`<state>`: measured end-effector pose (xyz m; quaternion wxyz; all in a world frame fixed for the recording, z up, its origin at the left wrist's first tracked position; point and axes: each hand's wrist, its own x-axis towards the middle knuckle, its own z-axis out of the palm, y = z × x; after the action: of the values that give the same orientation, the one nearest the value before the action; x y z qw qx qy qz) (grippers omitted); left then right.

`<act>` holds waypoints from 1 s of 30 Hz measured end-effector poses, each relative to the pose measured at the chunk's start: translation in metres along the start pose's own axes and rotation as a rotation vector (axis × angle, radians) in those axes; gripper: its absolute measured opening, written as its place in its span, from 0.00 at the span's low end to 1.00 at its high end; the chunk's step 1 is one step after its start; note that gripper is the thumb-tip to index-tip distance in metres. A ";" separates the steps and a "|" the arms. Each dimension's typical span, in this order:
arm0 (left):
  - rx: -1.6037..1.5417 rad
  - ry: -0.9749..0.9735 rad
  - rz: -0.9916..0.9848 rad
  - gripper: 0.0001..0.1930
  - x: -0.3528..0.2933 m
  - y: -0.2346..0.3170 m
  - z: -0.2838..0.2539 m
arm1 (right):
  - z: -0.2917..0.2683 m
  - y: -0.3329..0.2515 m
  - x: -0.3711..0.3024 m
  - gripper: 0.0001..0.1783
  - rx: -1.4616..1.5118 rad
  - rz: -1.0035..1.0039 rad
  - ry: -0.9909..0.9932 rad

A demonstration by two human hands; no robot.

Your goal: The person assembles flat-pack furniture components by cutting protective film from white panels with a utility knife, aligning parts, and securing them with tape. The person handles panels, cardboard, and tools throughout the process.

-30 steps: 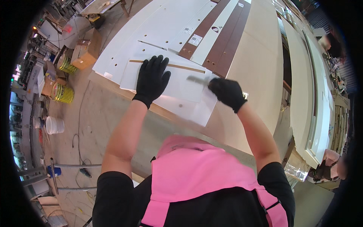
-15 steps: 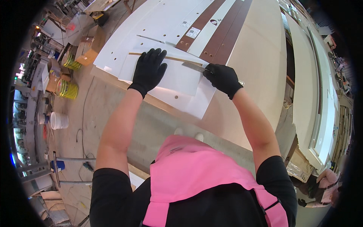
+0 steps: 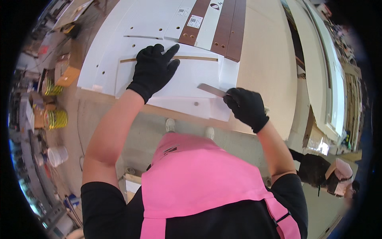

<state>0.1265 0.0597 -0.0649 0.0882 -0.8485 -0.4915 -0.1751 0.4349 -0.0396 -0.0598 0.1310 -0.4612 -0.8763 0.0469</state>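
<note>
My left hand [image 3: 154, 71], in a black glove, rests on a small white panel [image 3: 185, 75] with its fingers spread. Along that panel's far side runs a narrow brown groove [image 3: 199, 59]. In my right hand [image 3: 247, 106], also gloved in black, is a flat metal blade [image 3: 211, 90] like a knife or scraper. Its handle end is hidden in my closed fingers, and the tip points left over the panel's right part. Whether the blade touches the surface I cannot tell. Beneath lie larger white boards [image 3: 107, 51] with drilled holes.
Brown boards [image 3: 231, 36] and a labelled white strip lie farther back. A wide beige board [image 3: 268, 59] extends to the right, with stacked panels [image 3: 318, 67] beyond it. Cartons [image 3: 65, 67], yellow buckets [image 3: 55, 119] and a white bucket [image 3: 58, 155] stand left. Another person [image 3: 328, 173] is at the lower right.
My right hand has drawn the blade away from the groove, nearer to me. The left hand stays on the panel, its fingers more spread. The whole view has shifted and turned slightly.
</note>
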 end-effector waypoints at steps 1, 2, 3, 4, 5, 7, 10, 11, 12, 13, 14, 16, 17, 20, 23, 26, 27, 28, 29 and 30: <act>-0.023 -0.006 0.000 0.21 0.003 -0.004 0.000 | 0.001 -0.014 -0.003 0.04 -0.022 0.085 0.006; -0.025 -0.036 0.014 0.21 0.006 -0.007 0.000 | -0.001 -0.031 -0.002 0.05 -0.043 0.170 0.009; -0.030 -0.073 0.025 0.20 0.010 -0.011 0.000 | -0.002 -0.049 0.003 0.05 -0.150 0.182 0.057; -0.034 -0.112 0.040 0.20 0.013 -0.015 0.000 | -0.001 -0.065 0.007 0.04 -0.172 0.260 0.025; -0.037 -0.100 0.064 0.19 0.017 -0.018 0.001 | 0.001 -0.079 0.011 0.04 -0.223 0.365 0.005; -0.055 -0.071 0.131 0.18 0.023 -0.025 0.003 | 0.004 -0.095 0.017 0.06 -0.083 0.466 0.005; -0.126 -0.050 0.215 0.17 0.030 -0.035 0.009 | 0.004 -0.098 0.017 0.07 -0.087 0.573 0.045; -0.168 -0.039 0.242 0.17 0.030 -0.038 0.011 | 0.006 -0.099 0.017 0.07 -0.153 0.629 0.071; -0.199 -0.050 0.245 0.16 0.031 -0.041 0.013 | 0.008 -0.102 0.018 0.05 -0.259 0.613 -0.055; -0.228 -0.061 0.236 0.16 0.032 -0.044 0.015 | 0.013 -0.111 0.022 0.04 -0.264 0.563 -0.116; -0.255 -0.077 0.248 0.16 0.033 -0.047 0.016 | 0.020 -0.126 0.030 0.04 -0.199 0.472 -0.058; -0.298 -0.100 0.249 0.16 0.035 -0.052 0.019 | 0.039 -0.157 0.053 0.04 -0.098 0.448 -0.015; -0.342 -0.108 0.263 0.16 0.037 -0.054 0.020 | 0.045 -0.166 0.063 0.04 -0.008 0.483 -0.076; -0.421 -0.124 0.283 0.17 0.040 -0.060 0.022 | 0.041 -0.167 0.075 0.03 -0.003 0.393 -0.061; -0.401 -0.090 0.302 0.16 0.041 -0.061 0.025 | 0.028 -0.157 0.071 0.03 -0.152 0.433 -0.179; -0.396 -0.135 0.311 0.16 0.042 -0.062 0.028 | 0.029 -0.163 0.073 0.06 -0.008 0.359 -0.046; -0.413 -0.127 0.325 0.16 0.043 -0.063 0.028 | 0.033 -0.170 0.077 0.08 0.094 0.334 -0.014; -0.389 -0.104 0.334 0.16 0.043 -0.063 0.028 | 0.038 -0.177 0.082 0.09 0.145 0.318 0.062; -0.389 -0.100 0.346 0.16 0.044 -0.064 0.028 | 0.042 -0.182 0.088 0.09 0.136 0.367 0.073; -0.393 -0.099 0.361 0.16 0.045 -0.064 0.027 | 0.044 -0.186 0.093 0.09 0.131 0.389 0.041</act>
<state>0.0972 0.1368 -0.0745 -0.0726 -0.9308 -0.2927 -0.2067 0.2247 -0.0676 -0.0471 0.1671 -0.6130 -0.7631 0.1186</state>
